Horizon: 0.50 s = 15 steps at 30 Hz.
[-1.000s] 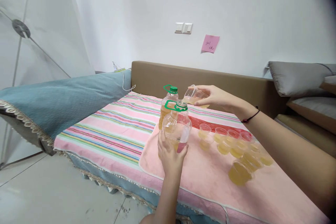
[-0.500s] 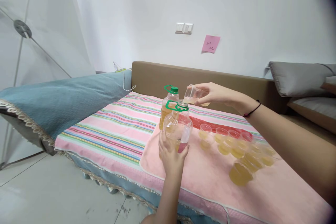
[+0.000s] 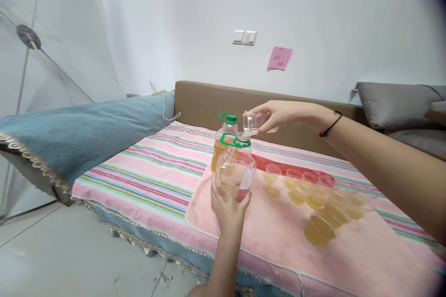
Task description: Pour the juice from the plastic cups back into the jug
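My left hand (image 3: 228, 204) is wrapped round the lower part of a clear plastic bottle (image 3: 235, 162) with a green neck ring and handle. The bottle stands uncapped, with yellowish liquid low inside it. Above its mouth, my right hand (image 3: 275, 116) grips a clear plastic cup (image 3: 251, 123), tipped over on its side with its rim at the bottle's opening. Little liquid shows in this cup. Behind the first bottle is a second bottle (image 3: 219, 153) with a green cap, holding yellow liquid. Several clear cups of yellow liquid (image 3: 319, 231) stand to the right.
A pink mat (image 3: 272, 246) lies under the bottles and cups on a striped sheet (image 3: 139, 167). A red strip (image 3: 289, 165) runs behind the cups. Farther back are the brown headboard (image 3: 202, 102) and grey pillows (image 3: 400, 104). A blue-covered bed end (image 3: 132, 125) rises at left.
The cup in my right hand has been tipped further and its liquid has mostly run out. My right wrist has risen slightly. The left hand and bottle stay in place.
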Motion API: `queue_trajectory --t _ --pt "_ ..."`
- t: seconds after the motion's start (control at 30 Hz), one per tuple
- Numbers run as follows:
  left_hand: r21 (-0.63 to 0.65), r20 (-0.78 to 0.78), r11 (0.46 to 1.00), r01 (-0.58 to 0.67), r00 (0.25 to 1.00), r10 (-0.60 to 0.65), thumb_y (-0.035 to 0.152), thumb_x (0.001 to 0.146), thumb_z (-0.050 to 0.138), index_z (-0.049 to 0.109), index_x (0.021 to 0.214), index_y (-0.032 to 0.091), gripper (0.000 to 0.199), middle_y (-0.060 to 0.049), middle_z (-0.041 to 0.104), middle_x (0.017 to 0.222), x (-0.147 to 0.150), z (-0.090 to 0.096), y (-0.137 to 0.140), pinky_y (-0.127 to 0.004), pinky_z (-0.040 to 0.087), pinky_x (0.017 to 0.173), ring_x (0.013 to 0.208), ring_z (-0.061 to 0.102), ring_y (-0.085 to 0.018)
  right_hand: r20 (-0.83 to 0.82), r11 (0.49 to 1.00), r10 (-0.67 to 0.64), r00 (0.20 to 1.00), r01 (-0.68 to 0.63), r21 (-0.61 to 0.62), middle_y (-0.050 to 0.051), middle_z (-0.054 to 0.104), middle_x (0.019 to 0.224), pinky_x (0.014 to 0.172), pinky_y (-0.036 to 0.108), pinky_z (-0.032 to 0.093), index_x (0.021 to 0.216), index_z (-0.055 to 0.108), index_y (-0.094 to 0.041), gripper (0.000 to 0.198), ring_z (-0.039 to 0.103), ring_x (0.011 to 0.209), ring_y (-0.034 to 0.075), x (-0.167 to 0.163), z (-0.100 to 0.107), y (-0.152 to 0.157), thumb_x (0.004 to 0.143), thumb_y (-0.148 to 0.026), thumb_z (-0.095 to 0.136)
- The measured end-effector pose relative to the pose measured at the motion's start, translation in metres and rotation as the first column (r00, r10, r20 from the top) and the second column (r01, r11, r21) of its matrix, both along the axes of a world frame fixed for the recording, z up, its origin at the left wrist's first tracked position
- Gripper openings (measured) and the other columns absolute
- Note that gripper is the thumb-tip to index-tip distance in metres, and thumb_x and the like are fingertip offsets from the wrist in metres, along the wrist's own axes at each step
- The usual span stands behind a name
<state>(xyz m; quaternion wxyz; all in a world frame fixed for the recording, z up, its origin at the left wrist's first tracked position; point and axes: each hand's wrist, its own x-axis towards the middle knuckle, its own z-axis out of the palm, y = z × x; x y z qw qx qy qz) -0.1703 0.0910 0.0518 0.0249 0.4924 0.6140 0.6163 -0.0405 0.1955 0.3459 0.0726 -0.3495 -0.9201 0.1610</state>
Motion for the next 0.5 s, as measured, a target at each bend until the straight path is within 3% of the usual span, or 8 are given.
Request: queue_trajectory --t 0.17,0.33,0.43,0.5 --pt "-0.003 -0.01 1.0 0.007 1.0 -0.007 0.031 0.07 0.083 0.015 0.153 0.024 0.107 -0.021 0.04 0.15 -0.001 0.0 0.0 -0.054 0.04 0.113 0.141 0.042 -0.036 0.202 0.998 -0.039 0.979 0.027 0.058 -0.002 0.074 0.09 0.066 0.032 0.049 0.109 0.077 -0.034 0.049 0.066 0.082 0.023 -0.02 0.02 0.008 0.06 -0.031 0.079" --pt "0.0 -0.003 1.0 -0.002 1.0 0.002 0.03 0.069 0.082 0.017 0.152 0.025 0.106 -0.02 0.039 0.151 -0.001 0.001 0.001 -0.054 0.039 0.114 0.142 0.041 -0.036 0.353 0.975 -0.118 0.928 0.04 0.22 -0.003 0.074 0.091 0.072 0.031 0.048 0.112 0.077 -0.031 0.054 0.067 0.083 0.021 -0.049 0.034 0.004 0.059 -0.022 0.08" --pt "-0.002 0.004 1.0 -0.002 1.0 0.002 0.031 0.069 0.082 0.019 0.151 0.024 0.103 -0.02 0.04 0.15 -0.002 0.003 0.001 -0.054 0.038 0.115 0.142 0.04 -0.036 0.443 0.927 -0.15 0.884 -0.03 0.375 -0.004 0.074 0.088 0.075 0.034 0.048 0.113 0.077 -0.033 0.059 0.065 0.075 0.019 -0.065 0.034 -0.006 0.056 -0.014 0.081" --pt "-0.008 0.006 1.0 0.006 1.0 -0.006 0.03 0.069 0.081 0.021 0.151 0.024 0.102 -0.019 0.041 0.15 -0.003 0.004 0.0 -0.054 0.037 0.116 0.142 0.04 -0.036 0.478 0.837 -0.12 0.87 -0.171 0.52 -0.003 0.074 0.089 0.083 0.038 0.046 0.11 0.077 -0.034 0.056 0.064 0.079 0.019 -0.07 0.027 -0.017 0.06 -0.009 0.08"
